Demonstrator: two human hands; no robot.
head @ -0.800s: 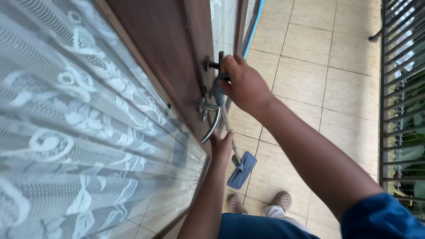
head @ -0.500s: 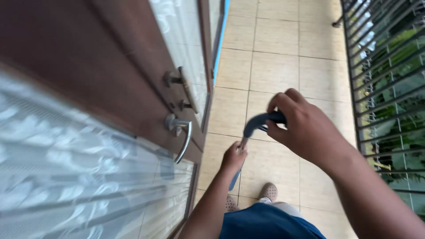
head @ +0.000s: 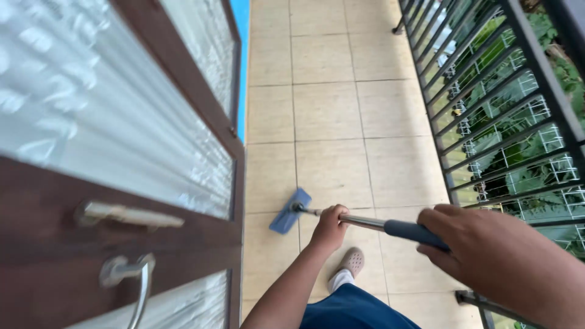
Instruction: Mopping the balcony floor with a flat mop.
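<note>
Mop (head: 291, 211) pole gripped by both hands: left hand (head: 329, 226) mid-shaft, right hand (head: 487, 256) closed round blue grip.

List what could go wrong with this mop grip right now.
1. The mop head sits close to the wooden door; a sideways sweep might knock the frame.
2. The right hand holds the very end of the handle near the metal railing, so a backswing could strike it.
</note>
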